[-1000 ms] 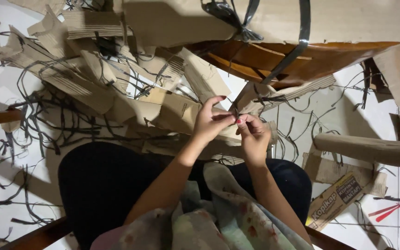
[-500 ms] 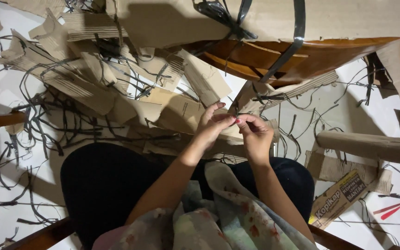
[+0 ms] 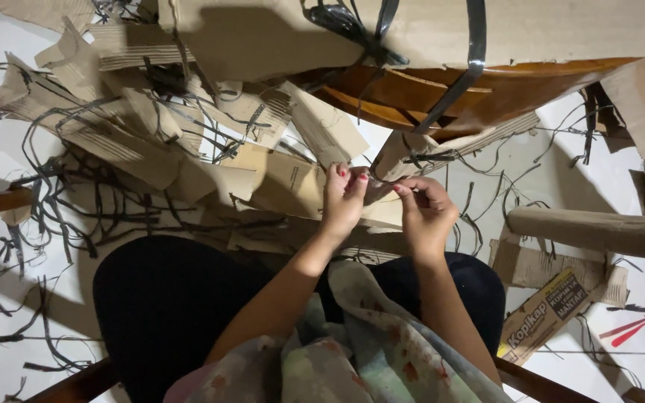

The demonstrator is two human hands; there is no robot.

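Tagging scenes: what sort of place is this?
Likely a home floor used for informal craft or scrap work: white tile floor, torn cardboard scattered about, loose black strips, a wooden chair.

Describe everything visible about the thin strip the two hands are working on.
The thin strip is dark, narrow and short where visible, looking like plastic strapping. It runs roughly level between the left hand and right hand, pinched in the fingertips of both, held above the lap and in front of the brown cardboard scraps. Its ends are hidden by the fingers.
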